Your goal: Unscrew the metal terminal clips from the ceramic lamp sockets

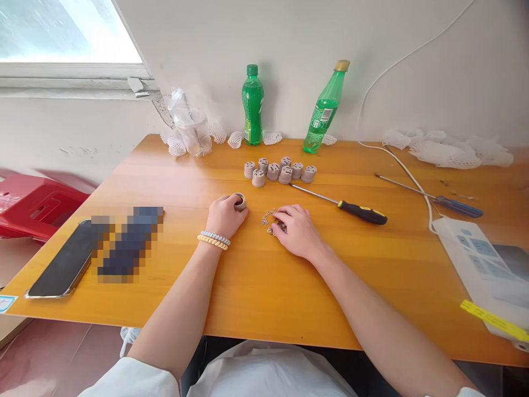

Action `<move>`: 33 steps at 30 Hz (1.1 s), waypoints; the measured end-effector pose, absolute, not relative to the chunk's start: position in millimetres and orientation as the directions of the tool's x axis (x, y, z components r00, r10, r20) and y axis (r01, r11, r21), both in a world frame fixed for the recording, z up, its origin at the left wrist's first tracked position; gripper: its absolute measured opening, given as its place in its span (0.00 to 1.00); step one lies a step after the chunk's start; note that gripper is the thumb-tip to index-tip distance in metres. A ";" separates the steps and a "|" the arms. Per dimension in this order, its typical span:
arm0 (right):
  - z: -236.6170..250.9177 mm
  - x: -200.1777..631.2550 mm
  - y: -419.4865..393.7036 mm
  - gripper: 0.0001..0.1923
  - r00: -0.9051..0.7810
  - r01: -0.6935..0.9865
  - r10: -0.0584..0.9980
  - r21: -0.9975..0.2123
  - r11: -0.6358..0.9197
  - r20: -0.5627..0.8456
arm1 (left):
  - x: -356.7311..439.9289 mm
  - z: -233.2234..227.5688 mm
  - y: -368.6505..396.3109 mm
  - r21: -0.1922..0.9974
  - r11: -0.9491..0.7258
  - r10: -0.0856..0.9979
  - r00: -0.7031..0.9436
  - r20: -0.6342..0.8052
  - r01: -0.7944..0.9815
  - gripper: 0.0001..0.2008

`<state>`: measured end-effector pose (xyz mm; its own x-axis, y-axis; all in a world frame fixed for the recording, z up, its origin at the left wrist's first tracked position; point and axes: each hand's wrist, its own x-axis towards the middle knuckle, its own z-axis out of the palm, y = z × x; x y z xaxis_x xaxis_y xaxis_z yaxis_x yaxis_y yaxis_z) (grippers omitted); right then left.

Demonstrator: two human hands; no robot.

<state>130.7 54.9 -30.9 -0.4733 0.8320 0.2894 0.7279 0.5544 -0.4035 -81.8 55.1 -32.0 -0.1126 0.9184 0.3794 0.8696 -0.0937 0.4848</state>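
In the middle of the frame, the left hand [225, 214] is curling around a small round grey part [240, 200] and keeping it standing on the wooden table [256, 286]. The open top of the part is facing up, so the person can look inside it. Just to the right, the right hand [296, 229] is lying flat over a little pile of tiny metal bits [269, 217]. Its fingertips are pressing on the bits, as if feeling for one. I cannot tell if it is pinching one yet.

A bit higher in the frame, more grey parts [279, 171] are sitting together in a bunch, close enough to reach. A screwdriver with a black and yellow handle [343, 204] is lying right of the hands, with its tip pointing at the bunch. A second screwdriver with a blue handle [432, 196] is lying farther right. Two green bottles [253, 105] are standing at the back by the wall, out of the way. A phone [61, 264] is lying in the lower left.
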 end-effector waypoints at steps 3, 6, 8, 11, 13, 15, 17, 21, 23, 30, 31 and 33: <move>-30.6 131.0 53.6 0.10 -0.460 0.755 0.845 -0.382 0.533 0.271 | -83.1 -28.8 52.2 0.501 -0.184 0.876 -0.090 0.474 0.845 0.07; -30.1 131.5 52.9 0.10 -0.422 0.754 0.850 -0.397 0.522 0.316 | -82.5 -24.8 48.8 0.484 -0.274 0.829 -0.052 0.557 0.831 0.13; -29.9 129.5 52.6 0.08 -0.394 0.748 0.848 -0.412 0.521 0.355 | -81.6 -23.6 47.7 0.483 -0.354 0.811 0.006 0.585 0.801 0.14; -30.6 121.9 52.2 0.09 -0.378 0.761 0.848 -0.397 0.513 0.371 | -80.4 -25.2 48.2 0.501 -0.444 0.793 0.064 0.606 0.743 0.13; -31.7 116.0 52.3 0.10 -0.390 0.773 0.851 -0.377 0.510 0.352 | -79.9 -27.3 49.2 0.492 -0.498 0.754 0.078 0.652 0.714 0.12; -32.6 111.6 52.5 0.11 -0.408 0.778 0.853 -0.366 0.511 0.326 | -79.5 -28.7 50.1 0.461 -0.556 0.698 0.087 0.711 0.692 0.11; -32.7 109.4 52.9 0.12 -0.419 0.783 0.857 -0.359 0.508 0.300 | -78.7 -28.6 50.2 0.445 -0.583 0.661 0.079 0.746 0.680 0.12; -29.7 109.6 53.1 0.14 -0.431 0.799 0.867 -0.340 0.496 0.252 | -77.3 -26.8 49.2 0.490 -0.558 0.674 0.021 0.739 0.670 0.13; -28.4 110.3 53.2 0.13 -0.440 0.802 0.868 -0.333 0.496 0.231 | -77.2 -27.2 48.5 0.501 -0.555 0.684 0.021 0.729 0.664 0.13; -31.3 114.1 51.8 0.10 -0.430 0.805 0.870 -0.335 0.491 0.241 | -70.3 -29.3 41.6 0.603 -0.334 0.873 -0.005 0.488 0.725 0.24; -31.8 115.0 51.2 0.10 -0.431 0.802 0.868 -0.335 0.494 0.249 | -68.6 -28.6 40.6 0.603 -0.315 0.883 -0.006 0.469 0.733 0.24; -32.2 116.7 50.1 0.09 -0.426 0.797 0.862 -0.338 0.501 0.274 | -65.9 -27.0 39.5 0.591 -0.330 0.886 0.027 0.462 0.736 0.22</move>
